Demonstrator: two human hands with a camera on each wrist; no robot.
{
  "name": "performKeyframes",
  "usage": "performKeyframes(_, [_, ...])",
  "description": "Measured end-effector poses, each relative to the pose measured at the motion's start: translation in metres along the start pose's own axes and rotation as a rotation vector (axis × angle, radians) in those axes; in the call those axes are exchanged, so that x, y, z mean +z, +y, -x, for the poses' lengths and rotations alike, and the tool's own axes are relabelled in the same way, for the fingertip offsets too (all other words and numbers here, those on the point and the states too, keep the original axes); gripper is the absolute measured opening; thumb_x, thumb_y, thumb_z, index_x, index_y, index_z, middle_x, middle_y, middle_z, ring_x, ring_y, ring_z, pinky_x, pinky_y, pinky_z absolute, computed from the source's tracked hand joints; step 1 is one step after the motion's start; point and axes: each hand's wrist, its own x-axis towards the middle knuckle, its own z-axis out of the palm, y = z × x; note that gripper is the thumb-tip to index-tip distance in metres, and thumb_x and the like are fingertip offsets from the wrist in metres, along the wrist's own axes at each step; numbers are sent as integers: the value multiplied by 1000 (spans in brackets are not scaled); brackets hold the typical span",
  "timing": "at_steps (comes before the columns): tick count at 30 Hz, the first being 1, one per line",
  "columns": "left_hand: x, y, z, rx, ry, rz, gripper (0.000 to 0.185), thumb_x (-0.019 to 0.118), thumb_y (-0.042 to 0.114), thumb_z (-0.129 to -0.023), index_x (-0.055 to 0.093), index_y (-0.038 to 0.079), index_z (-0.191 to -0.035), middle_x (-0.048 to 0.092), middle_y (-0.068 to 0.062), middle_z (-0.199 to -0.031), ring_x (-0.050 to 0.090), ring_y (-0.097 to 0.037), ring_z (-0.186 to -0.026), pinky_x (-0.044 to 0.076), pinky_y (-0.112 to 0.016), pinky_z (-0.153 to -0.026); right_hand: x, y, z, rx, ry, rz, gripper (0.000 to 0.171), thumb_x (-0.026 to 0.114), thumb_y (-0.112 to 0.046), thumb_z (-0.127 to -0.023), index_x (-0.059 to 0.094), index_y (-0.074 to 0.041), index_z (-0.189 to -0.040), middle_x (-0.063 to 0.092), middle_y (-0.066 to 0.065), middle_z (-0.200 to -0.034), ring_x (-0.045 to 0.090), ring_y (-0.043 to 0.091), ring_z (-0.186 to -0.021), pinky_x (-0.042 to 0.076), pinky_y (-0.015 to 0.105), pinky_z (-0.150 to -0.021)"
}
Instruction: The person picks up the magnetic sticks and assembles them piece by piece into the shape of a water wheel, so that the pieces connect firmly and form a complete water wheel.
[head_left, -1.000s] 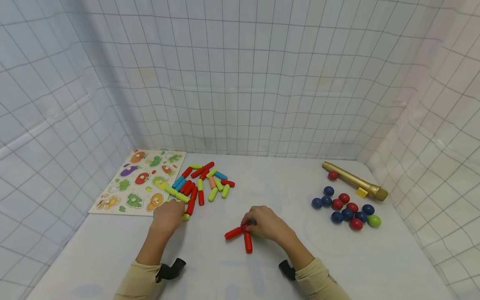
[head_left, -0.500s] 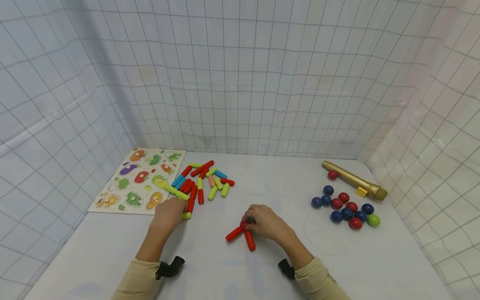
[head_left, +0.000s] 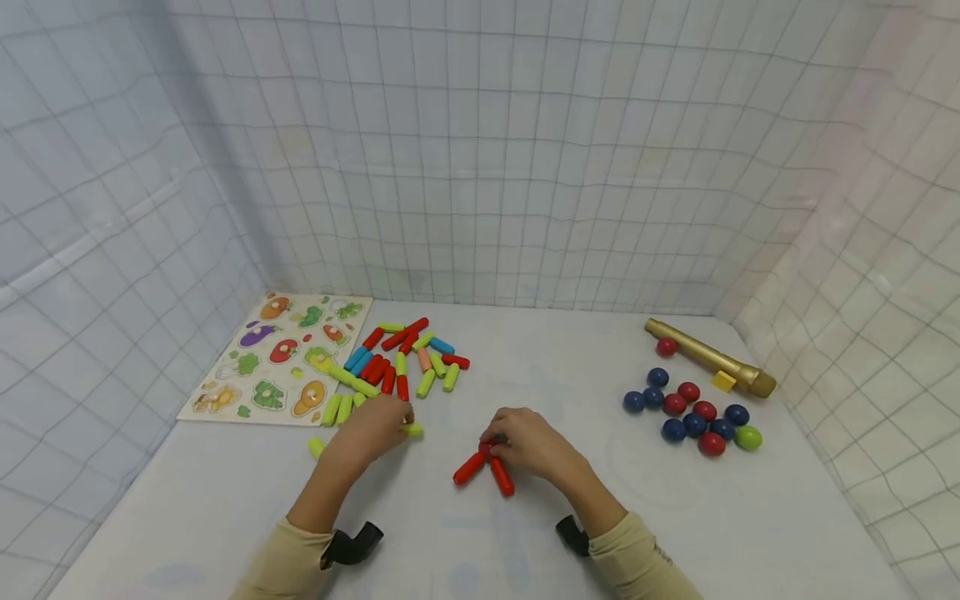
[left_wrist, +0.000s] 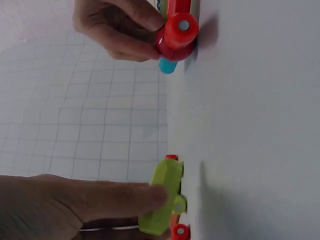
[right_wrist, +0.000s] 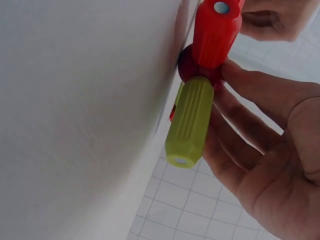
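**Both hands on coloured rods, white table inside a gridded enclosure**

Right hand curls its fingers round a small cluster of joined rods — two red ones splayed on the white table, with a lime-green rod and a red ball joint seen from the right wrist. Left hand pinches a lime-green stick just left of that cluster, low over the table. Behind it lies a loose pile of rods, touching a vegetable peg puzzle. Far right — red and blue balls beside a gold tube. White gridded sheeting walls in the table on three sides.
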Motion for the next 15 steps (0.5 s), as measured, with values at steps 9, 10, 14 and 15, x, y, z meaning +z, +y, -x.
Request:
performKeyframes(9, [20,28,-9,196,48,82,19,77,16,-82,74,14,-101,68,3,-92,62,-12,-86,55,-30,-80,-1,0,-2,23,5,-36,22,72,-11,-87,69,-12,-108,69,-1,-96,59,9,-84,51,22,-75])
performKeyframes(10, [23,29,-9,204,59,69,20,77,17,-82,74,14,-101,68,3,-92,62,-11,-86,55,-29,-81,0,0,-2,21,8,-39,19,72,-10,-87,70,-12,-105,69,-2,-95,58,9,-83,51,21,-74])
performKeyframes(14, [29,34,-10,224,75,41,19,77,16,-83,75,13,-101,69,2,-92,64,-12,-87,56,-29,-81,0,1,-1,2,19,-33,10,72,-9,-86,73,-13,-95,69,-3,-93,58,8,-82,49,20,-73])
performKeyframes(15, [30,35,-10,227,71,40,19,77,16,-82,75,13,-101,70,2,-92,64,-13,-86,56,-29,-81,0,1,0,-3,21,-30,10,72,-9,-86,73,-14,-95,69,-3,-93,58,8,-83,49,20,-73])
